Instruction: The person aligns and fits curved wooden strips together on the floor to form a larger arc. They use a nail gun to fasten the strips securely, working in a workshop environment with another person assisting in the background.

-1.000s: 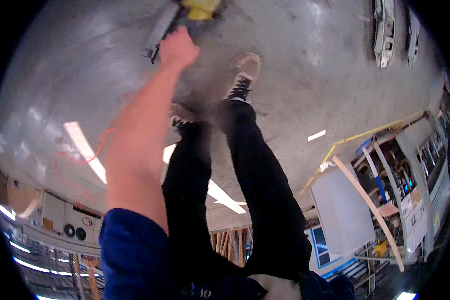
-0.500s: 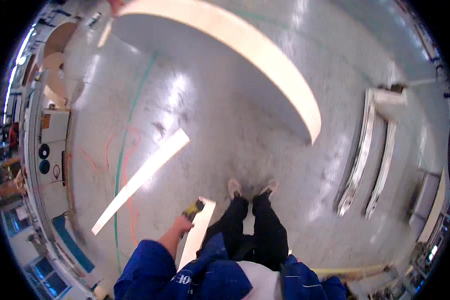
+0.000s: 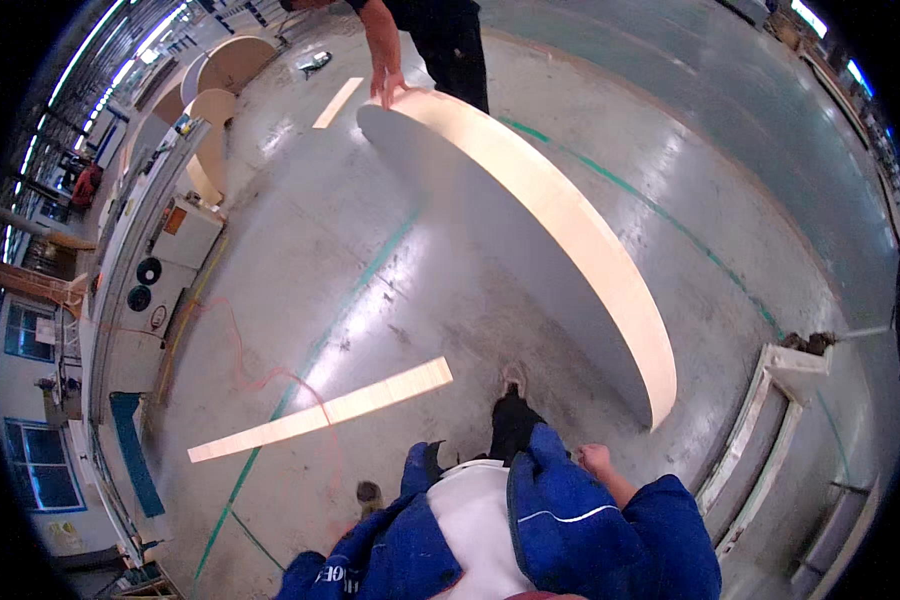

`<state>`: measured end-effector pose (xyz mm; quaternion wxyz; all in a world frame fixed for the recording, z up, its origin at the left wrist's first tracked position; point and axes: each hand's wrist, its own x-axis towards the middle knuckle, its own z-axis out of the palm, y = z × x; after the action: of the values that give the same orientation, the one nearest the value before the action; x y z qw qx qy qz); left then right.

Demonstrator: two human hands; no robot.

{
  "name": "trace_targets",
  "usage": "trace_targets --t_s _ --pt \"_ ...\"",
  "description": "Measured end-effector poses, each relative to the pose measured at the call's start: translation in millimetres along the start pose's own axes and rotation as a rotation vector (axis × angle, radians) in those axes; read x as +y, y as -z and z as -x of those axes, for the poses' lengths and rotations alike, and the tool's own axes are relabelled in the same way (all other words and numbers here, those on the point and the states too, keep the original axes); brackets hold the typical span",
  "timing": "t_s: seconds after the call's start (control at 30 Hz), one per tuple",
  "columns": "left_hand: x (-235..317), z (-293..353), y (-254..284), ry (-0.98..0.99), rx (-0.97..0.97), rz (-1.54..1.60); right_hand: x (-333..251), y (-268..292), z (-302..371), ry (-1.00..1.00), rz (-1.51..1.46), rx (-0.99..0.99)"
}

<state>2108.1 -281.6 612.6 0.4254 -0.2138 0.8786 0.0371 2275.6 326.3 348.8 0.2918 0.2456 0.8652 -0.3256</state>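
Note:
My right hand (image 3: 595,460) hangs beside my jacket, fingers curled in with nothing visible in them. It is nearest to the low end of a large curved piece (image 3: 625,275) with a pale wooden edge and a grey side, but apart from it. My left hand is out of sight; only its blue sleeve (image 3: 305,575) shows at the lower edge. In front of me to the left, a long pale wooden strip (image 3: 320,412) lies on the floor. At the far end of the curved piece, another person's hand (image 3: 388,88) rests on its edge.
A thin red hose (image 3: 238,350) winds over the floor and meets the strip. Far left stands a long machine or bench (image 3: 185,235) with curved wooden parts (image 3: 235,65) behind it. A pale frame (image 3: 755,430) lies at right. A short strip (image 3: 338,103) lies far off.
My left hand, which held a yellow and black tool, has gone out of view, as has the board by my legs. My right hand has appeared. My view has turned, showing more of the other person.

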Motion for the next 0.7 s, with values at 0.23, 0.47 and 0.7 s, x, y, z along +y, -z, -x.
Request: trace_targets --t_s 0.23,0.47,0.7 --pt "55 -17 59 0.127 0.047 0.350 -190 166 -161 -0.285 -0.741 0.049" --pt "139 -145 111 0.138 0.007 0.607 -362 289 -332 -0.094 -0.537 0.044" --pt "191 -316 266 0.032 -0.024 0.682 -508 335 -440 -0.128 -0.552 0.036"
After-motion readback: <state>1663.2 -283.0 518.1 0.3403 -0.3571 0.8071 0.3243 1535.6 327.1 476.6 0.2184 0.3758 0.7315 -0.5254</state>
